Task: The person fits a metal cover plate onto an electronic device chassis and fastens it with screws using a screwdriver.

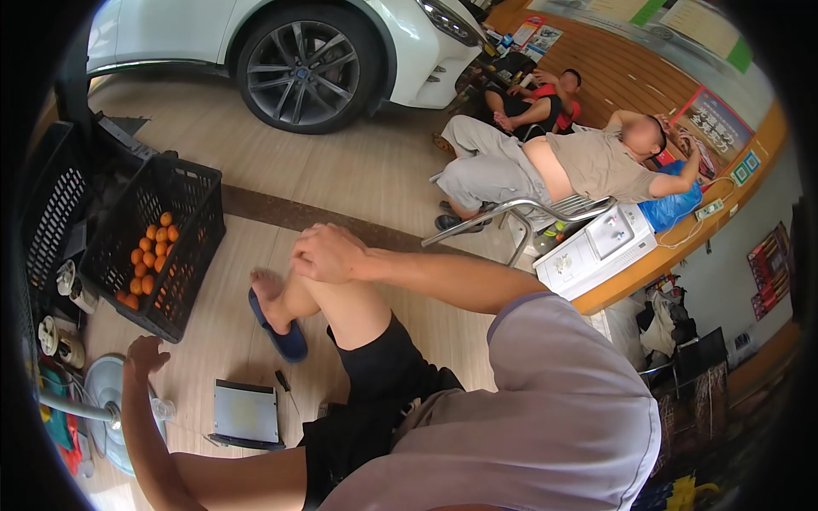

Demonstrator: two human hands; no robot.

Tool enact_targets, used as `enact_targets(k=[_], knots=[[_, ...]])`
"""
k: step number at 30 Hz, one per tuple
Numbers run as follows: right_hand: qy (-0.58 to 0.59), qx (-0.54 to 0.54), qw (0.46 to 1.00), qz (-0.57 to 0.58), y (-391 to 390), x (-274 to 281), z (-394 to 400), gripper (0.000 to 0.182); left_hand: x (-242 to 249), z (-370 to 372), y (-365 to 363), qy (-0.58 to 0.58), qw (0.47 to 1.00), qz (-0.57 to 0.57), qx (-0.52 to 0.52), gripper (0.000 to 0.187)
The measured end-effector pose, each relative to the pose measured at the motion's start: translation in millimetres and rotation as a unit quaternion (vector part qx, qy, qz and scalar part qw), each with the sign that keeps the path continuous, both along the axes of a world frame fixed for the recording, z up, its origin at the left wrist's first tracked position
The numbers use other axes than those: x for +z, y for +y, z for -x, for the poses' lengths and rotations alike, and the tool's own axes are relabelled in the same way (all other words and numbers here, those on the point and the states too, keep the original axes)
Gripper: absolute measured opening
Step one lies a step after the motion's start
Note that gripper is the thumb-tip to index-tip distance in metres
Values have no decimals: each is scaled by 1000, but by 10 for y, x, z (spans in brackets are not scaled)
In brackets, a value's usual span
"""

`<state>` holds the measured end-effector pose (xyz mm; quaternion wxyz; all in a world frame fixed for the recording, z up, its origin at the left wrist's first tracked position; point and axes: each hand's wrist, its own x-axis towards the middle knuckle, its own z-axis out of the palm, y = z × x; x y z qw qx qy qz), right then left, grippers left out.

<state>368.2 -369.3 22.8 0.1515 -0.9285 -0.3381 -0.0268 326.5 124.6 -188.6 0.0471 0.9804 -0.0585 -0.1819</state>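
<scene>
My right hand (328,253) rests on my raised right knee, its fingers draped over it and holding no object. My left hand (146,356) hangs at the lower left with its fingers loosely apart and nothing in them. It is nearest the black plastic crate (198,277), which holds several oranges (148,259). Below that hand is a pale round fan base (104,383) with a clear plastic cup (163,410) beside it. On the floor between my legs lie a flat grey rectangular device (245,413) and a screwdriver (286,385). A blue slipper (285,341) is on my right foot.
A white car (170,34) with its front wheel (300,75) stands ahead. At the upper right one person (596,162) reclines on a metal chair; another person (554,98) sits behind. A white water dispenser (596,243) lies beyond my right arm. Metal parts (61,341) stand left.
</scene>
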Motion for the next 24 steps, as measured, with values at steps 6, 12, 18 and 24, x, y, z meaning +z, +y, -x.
enact_targets(k=[6,12,18,24], knots=[[5,-6,1000,13,14,-16,7,29,29,31,-17,4,1000,-3,4,46],[-9,-3,1000,17,-13,-50,-13,30,8,59,46,-19,1000,16,-3,46],[-23,6,999,29,-21,-57,-29,29,66,140,75,-25,999,10,18,46],[-32,9,999,26,-28,-83,-25,28,187,206,44,-8,1000,13,24,45]])
